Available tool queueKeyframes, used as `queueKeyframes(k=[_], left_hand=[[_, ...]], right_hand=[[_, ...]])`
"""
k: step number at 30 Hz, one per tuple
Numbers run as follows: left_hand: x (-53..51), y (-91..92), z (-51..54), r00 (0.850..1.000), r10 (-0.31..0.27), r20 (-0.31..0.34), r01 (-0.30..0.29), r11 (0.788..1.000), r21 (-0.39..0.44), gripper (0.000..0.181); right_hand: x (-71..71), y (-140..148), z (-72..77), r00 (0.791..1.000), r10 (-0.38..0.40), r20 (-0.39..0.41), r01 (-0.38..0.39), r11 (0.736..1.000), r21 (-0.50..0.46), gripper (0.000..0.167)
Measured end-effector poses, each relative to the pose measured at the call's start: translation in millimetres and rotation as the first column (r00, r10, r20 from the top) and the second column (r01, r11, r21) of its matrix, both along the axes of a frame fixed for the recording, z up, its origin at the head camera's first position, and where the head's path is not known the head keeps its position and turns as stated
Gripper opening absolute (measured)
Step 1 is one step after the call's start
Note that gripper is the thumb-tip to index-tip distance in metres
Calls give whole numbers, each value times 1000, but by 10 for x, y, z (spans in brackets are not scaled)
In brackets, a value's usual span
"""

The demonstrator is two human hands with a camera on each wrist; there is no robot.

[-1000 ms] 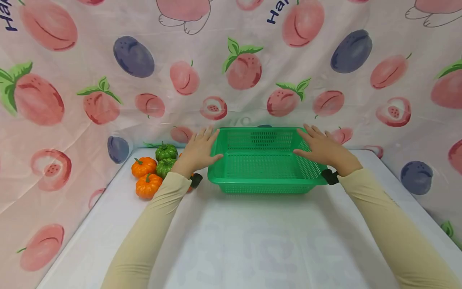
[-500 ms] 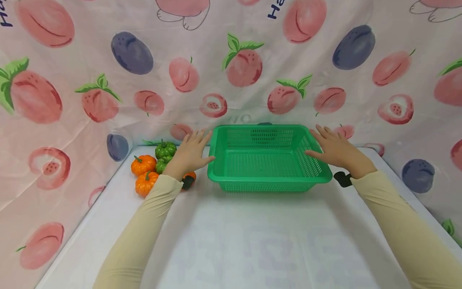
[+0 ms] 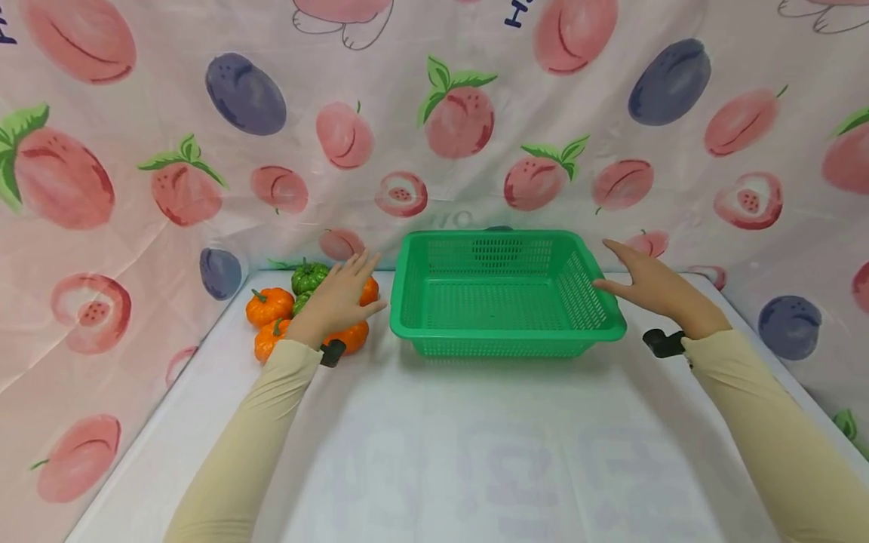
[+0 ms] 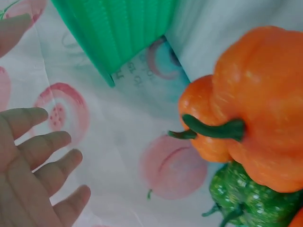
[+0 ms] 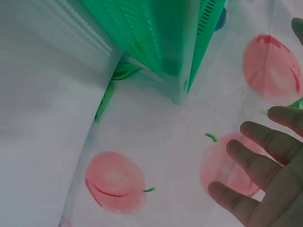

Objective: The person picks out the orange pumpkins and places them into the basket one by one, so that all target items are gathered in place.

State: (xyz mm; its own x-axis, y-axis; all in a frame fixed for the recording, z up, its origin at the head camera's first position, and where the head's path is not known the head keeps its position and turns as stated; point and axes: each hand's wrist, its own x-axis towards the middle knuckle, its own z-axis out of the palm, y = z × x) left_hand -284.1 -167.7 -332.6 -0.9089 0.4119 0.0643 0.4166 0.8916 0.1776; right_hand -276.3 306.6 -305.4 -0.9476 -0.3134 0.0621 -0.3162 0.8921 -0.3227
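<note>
Arms extended over a white tabletop [image 3: 489, 437], you frame a green basket [image 3: 509, 334] between two spread hands, neither gripping anything. Your left hand [image 3: 337, 300] hangs above the pumpkins, fingers straight and fanned, and the left wrist view shows the fingertips apart from the fruit; your right hand [image 3: 658, 288] is level with the basket's right end, its fingers also parted, though whether the thumb touches the rim you cannot tell from here. The basket sits upright and open side up near the back edge, beneath the fruit-print cloth [image 3: 400, 98], apparently set at center so either arm can reach it. Orange pumpkins [image 3: 270, 308] and green pumpkins [image 3: 310, 276] cluster just left of it, seemingly grouped within your left hand's range, some partly hidden by that hand. A narrow strip of table separates cluster from basket, leaving your left hand little sideways room; more surface lies right of the basket before the right edge, and the widest stretch runs toward you, between your sleeves [image 3: 237, 452]. Behind, the cloth limits pushing back.
</note>
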Motion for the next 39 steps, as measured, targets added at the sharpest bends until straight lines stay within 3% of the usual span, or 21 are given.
queueKeyframes(k=[4,11,19,24,30,39], left_hand=[[23,-99,-9,1000,-5,1,5,999,50,82],[89,-276,-87,997,40,60,-47,991,128,85],[176,-419,-236,993,72,94,-96,954,283,85],[217,-496,-349,992,94,85,-116,942,316,84],[261,-558,-492,985,118,125,-155,924,351,83],[340,-603,-614,973,158,170,-212,903,374,82]], right_hand=[[-1,53,-22,999,-23,23,24,999,-47,81],[10,148,-91,997,-25,69,36,987,-157,77],[19,198,-151,995,-10,100,38,960,-278,74],[-4,230,-200,992,-5,128,48,941,-335,72],[-39,272,-298,989,8,149,55,910,-411,68],[-34,299,-433,989,9,145,53,908,-416,66]])
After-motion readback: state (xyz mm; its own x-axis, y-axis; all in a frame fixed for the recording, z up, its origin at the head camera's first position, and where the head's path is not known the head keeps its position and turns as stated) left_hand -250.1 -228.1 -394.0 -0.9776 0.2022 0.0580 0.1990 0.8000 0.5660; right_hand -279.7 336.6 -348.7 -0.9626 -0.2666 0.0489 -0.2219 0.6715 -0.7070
